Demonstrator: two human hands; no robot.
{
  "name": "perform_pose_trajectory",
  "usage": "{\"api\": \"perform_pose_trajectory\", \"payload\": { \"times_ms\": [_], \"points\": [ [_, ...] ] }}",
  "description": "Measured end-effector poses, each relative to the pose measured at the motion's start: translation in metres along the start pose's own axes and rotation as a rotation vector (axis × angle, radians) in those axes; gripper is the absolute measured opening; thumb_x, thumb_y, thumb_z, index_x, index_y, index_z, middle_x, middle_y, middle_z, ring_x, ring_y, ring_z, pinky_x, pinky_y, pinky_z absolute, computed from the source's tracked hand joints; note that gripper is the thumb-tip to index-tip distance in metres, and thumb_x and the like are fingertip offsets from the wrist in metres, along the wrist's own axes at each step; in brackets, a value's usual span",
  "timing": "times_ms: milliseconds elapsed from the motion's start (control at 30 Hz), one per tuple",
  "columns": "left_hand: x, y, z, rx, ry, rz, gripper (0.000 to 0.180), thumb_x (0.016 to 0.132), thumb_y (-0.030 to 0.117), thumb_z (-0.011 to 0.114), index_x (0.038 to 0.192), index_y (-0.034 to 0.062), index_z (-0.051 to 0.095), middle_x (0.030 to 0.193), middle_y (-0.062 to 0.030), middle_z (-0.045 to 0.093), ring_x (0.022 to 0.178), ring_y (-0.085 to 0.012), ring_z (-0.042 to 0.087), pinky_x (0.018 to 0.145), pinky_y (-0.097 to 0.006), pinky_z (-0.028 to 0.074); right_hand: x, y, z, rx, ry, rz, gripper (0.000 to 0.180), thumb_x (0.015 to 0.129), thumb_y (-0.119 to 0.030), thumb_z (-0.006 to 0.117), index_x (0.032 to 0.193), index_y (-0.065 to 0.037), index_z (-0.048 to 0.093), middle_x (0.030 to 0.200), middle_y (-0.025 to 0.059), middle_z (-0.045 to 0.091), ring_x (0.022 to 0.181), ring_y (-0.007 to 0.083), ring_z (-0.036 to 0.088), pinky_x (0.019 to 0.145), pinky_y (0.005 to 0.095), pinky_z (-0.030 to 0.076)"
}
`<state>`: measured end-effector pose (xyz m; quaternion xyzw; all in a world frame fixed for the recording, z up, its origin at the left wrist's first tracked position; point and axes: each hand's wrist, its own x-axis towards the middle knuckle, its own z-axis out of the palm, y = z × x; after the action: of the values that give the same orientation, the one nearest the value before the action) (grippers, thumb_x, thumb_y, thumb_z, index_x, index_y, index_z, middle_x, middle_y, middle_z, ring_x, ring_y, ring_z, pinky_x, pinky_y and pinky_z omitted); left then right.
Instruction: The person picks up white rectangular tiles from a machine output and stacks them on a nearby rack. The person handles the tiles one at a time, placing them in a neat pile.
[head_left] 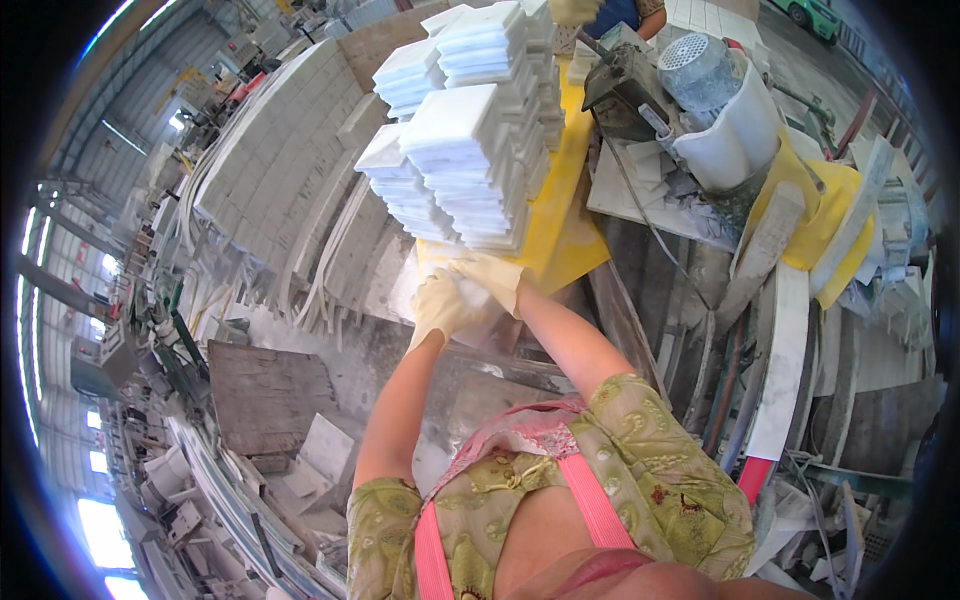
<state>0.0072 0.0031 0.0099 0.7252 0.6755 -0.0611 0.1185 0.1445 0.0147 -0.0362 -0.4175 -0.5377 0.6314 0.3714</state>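
Both my hands wear pale cream gloves and are close together at the near end of the stacked white tiles (450, 125). My left hand (440, 306) is closed, its fingers curled at the left edge of a white tile-like piece (478, 298). From the right, my right hand (494, 278) reaches over the same piece with its fingers bent onto it. The gloves hide much of that piece, and whitish dust blurs its lower edge. Several uneven tile stacks stand just beyond my hands on a yellow sheet (565, 215).
A dusty motor (690, 65) with a white cover stands at the right. Long stone blocks (270, 160) line the left. A wooden board (268, 395) and broken slabs (325, 445) lie at the lower left. Another person's gloved hand (576, 11) shows beyond the stacks.
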Motion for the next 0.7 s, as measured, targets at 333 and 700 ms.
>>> {"api": "perform_pose_trajectory", "payload": {
  "times_ms": [333,700],
  "points": [
    [-0.005,0.001,0.001,0.077,0.08,0.028,0.101,0.057,0.055,0.085,0.126,-0.0109,0.052,0.121,-0.0261,0.065,0.109,-0.0382,0.067,0.091,-0.041,0.056,-0.039,0.05,-0.019,-0.017,0.114,-0.268,0.051,0.107,-0.034,0.049,0.146,-0.002,0.05,0.15,0.0143,0.051,0.137,0.0202,0.047,0.115,0.0318,0.033],
    [-0.003,0.0,0.004,0.054,0.096,0.037,0.094,0.069,0.062,0.071,0.122,-0.014,0.052,0.112,-0.0294,0.067,0.104,-0.0402,0.069,0.089,-0.041,0.056,-0.024,0.094,0.017,-0.112,0.249,-0.239,0.053,0.102,-0.033,0.058,0.143,0.0,0.051,0.14,0.0134,0.059,0.13,0.0213,0.053,0.11,0.0337,0.04]
  ]
}}
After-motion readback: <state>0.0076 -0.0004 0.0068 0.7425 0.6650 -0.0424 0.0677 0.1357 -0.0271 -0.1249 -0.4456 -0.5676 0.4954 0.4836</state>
